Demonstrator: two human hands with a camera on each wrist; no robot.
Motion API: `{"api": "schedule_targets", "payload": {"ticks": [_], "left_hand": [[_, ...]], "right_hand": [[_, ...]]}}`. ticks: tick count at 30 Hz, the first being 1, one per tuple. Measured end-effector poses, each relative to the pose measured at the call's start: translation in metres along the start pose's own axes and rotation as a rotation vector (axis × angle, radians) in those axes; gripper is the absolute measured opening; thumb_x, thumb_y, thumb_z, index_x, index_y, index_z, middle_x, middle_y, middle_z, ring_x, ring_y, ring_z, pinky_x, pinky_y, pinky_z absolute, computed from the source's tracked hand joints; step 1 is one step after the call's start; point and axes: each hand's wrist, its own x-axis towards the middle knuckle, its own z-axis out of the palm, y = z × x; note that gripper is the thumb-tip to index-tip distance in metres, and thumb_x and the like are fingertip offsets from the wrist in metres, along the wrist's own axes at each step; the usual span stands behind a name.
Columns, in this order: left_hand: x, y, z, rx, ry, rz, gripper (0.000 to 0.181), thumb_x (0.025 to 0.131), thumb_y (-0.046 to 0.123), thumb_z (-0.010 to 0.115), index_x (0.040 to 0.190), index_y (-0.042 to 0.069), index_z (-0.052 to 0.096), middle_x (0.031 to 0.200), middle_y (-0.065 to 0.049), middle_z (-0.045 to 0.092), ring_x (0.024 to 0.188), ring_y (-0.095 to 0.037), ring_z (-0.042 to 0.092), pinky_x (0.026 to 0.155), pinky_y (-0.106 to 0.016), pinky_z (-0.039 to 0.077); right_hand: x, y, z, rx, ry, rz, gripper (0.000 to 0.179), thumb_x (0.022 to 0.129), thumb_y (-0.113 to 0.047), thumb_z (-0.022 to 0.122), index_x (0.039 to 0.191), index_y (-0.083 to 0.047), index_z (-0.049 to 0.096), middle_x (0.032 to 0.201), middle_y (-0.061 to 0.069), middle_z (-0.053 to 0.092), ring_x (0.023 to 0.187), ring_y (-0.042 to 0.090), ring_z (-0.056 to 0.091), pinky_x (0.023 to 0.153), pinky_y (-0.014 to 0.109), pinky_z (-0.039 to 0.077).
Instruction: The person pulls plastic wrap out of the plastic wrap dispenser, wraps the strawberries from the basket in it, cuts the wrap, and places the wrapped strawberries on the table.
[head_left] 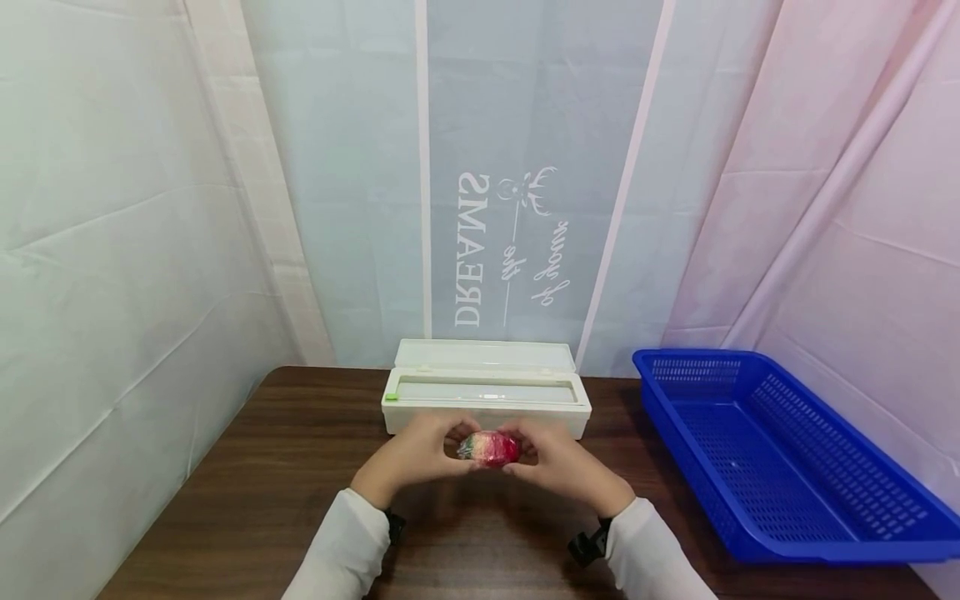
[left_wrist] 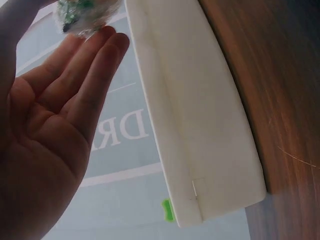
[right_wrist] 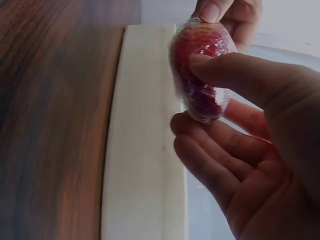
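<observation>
A small oval bundle (head_left: 491, 448), red at one end, cream in the middle and green at the other, is wrapped in clear shiny film. Its contents cannot be told. My left hand (head_left: 423, 452) pinches the green end between thumb and fingertips. On the red end, my right hand (head_left: 558, 462) has its thumb across the front and fingers behind. In the right wrist view the wrapped bundle (right_wrist: 202, 70) stands between both hands. Just behind them is a long white cling film dispenser (head_left: 487, 417), its lid (head_left: 483, 356) raised and a green slider (head_left: 392, 397) at its left end.
A blue perforated plastic basket (head_left: 720, 500) stands at the right of the dark wooden table (head_left: 247, 492). A grey printed curtain (head_left: 517, 125) hangs behind the table, with pale cloth (head_left: 112, 250) at the left side.
</observation>
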Motion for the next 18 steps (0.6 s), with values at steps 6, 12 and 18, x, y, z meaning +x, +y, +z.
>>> {"api": "schedule_targets", "payload": {"ticks": [6, 12, 18], "left_hand": [[-0.001, -0.003, 0.006, 0.033, -0.071, -0.022, 0.031, 0.073, 0.020, 0.077, 0.101, 0.010, 0.066, 0.089, 0.001, 0.069, 0.078, -0.003, 0.060, 0.070, -0.024, 0.054], [-0.003, -0.006, 0.010, 0.012, -0.131, -0.074, 0.033, 0.073, 0.019, 0.077, 0.102, 0.008, 0.065, 0.091, -0.001, 0.070, 0.079, -0.003, 0.060, 0.072, -0.023, 0.054], [-0.004, -0.011, 0.015, 0.005, -0.162, -0.115, 0.035, 0.072, 0.018, 0.078, 0.103, 0.009, 0.065, 0.091, 0.001, 0.068, 0.079, -0.003, 0.060, 0.072, -0.023, 0.054]], "right_hand": [[-0.002, 0.004, 0.007, -0.066, -0.079, 0.026, 0.039, 0.080, -0.021, 0.073, 0.115, -0.010, 0.059, 0.098, -0.002, 0.065, 0.082, 0.004, 0.059, 0.070, 0.029, 0.056], [-0.002, 0.007, 0.012, -0.099, -0.121, 0.032, 0.037, 0.080, -0.025, 0.073, 0.113, -0.014, 0.060, 0.097, -0.006, 0.065, 0.081, 0.002, 0.057, 0.070, 0.027, 0.054], [-0.002, 0.011, 0.018, -0.104, -0.153, 0.069, 0.042, 0.079, -0.025, 0.074, 0.116, -0.012, 0.058, 0.102, -0.004, 0.065, 0.085, 0.001, 0.057, 0.074, 0.027, 0.054]]}}
